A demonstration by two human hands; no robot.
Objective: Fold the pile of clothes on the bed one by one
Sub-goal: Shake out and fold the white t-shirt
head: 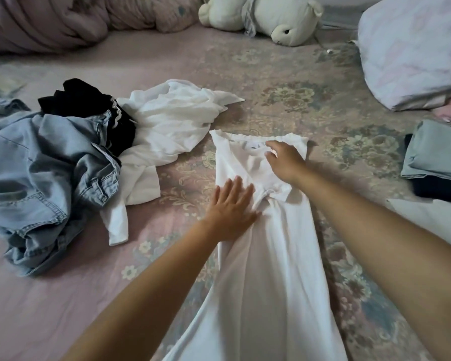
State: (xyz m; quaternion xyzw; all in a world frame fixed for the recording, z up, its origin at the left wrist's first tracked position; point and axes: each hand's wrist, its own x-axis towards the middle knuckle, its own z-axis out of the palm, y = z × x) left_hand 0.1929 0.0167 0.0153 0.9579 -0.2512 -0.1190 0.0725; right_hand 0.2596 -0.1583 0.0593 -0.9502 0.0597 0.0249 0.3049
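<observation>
White trousers (268, 256) lie lengthwise down the middle of the bed (63, 308), waistband at the far end, legs running toward the near edge and out of frame. They look folded in half, leg over leg.

Left hand (232, 207) — flat on the fabric just below the crotch, fingers straight and spread, pressing down, grasping nothing. Right hand (284, 158) is farther up near the waistband, fingers bent down onto the cloth; can't tell whether it pinches the fabric or just rests on it.

Unfolded pile sits to the left, well apart from the trousers:
- light blue denim garment (42, 173), crumpled, nearest the left edge
- black garment (89, 105) behind and partly under the denim
- white shirt (167, 126), rumpled, one sleeve trailing toward the near side; its right edge comes just beside the trousers' waistband

Right side: a folded stack (435, 162) — pale blue-grey piece on top, something dark under it.

Far side: white plush bear (271, 19) lying on its side, bunched pink quilt (50, 22) at far left, a pale pillow (414, 53) at far right. Bed sheet is pink with a floral print.
</observation>
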